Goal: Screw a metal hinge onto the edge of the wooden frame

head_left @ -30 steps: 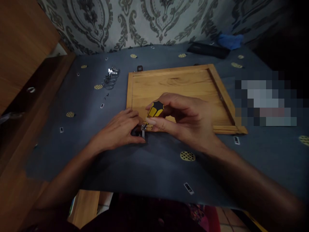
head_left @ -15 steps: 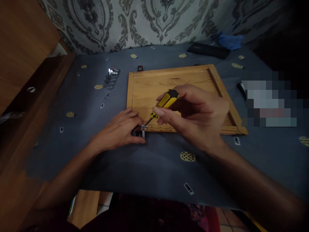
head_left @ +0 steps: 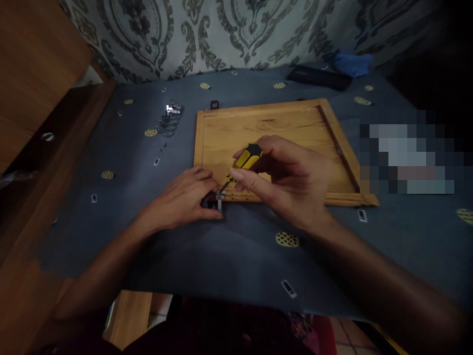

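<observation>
Palm-down left hand point(head_left: 184, 195); right hand point(head_left: 291, 180) around screwdriver point(head_left: 247, 159)

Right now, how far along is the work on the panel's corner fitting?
Done: the fitting sits against the near left corner of the panel. In hand: the left hand pins it while the right hand holds the screwdriver, tip on it. Left: whether any screw is seated cannot be seen; a pile of metal parts lies untouched farther left.
</observation>
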Action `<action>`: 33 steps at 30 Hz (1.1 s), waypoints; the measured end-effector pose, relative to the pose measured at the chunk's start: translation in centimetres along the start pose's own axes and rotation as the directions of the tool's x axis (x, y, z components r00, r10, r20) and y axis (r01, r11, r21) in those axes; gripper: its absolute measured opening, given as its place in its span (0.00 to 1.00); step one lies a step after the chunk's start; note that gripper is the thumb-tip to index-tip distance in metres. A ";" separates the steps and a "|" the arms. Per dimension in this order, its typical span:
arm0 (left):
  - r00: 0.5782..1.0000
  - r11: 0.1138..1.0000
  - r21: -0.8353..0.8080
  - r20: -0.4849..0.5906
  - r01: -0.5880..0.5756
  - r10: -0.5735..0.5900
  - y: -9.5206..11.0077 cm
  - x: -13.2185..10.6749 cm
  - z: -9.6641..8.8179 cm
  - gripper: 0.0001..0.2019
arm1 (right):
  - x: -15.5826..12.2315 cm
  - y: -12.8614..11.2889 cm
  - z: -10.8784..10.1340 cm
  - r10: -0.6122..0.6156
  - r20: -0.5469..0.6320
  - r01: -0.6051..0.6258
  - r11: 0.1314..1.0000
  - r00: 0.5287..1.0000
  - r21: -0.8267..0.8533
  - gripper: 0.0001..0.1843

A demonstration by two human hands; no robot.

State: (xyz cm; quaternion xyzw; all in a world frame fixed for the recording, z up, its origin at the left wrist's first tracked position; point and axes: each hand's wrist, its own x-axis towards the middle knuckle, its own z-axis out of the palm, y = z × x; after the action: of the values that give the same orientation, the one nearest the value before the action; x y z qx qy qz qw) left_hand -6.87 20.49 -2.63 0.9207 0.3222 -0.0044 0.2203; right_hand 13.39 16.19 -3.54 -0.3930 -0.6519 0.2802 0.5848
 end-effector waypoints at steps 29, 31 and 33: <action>1.000 1.000 -0.001 -0.002 -0.011 0.011 -0.2 0.1 0.1 0.16 | 1.2 -0.4 -0.8 -0.036 0.187 0.039 0.999 0.982 -0.010 0.19; 1.000 1.000 0.003 -0.012 -0.014 0.014 -0.2 0.0 0.2 0.16 | 1.0 -0.3 -0.5 -0.050 0.159 0.049 0.999 0.986 0.009 0.20; 1.000 1.000 0.008 -0.020 -0.017 0.017 -0.3 0.0 0.2 0.16 | 0.9 -0.3 -0.4 -0.056 0.146 0.056 0.998 0.988 0.003 0.21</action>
State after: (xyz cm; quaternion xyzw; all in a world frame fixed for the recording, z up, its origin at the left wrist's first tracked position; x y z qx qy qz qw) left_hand -6.98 20.60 -2.92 0.9243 0.3165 0.0052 0.2134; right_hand 13.73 16.78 -2.75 -0.3532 -0.7039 0.2912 0.5431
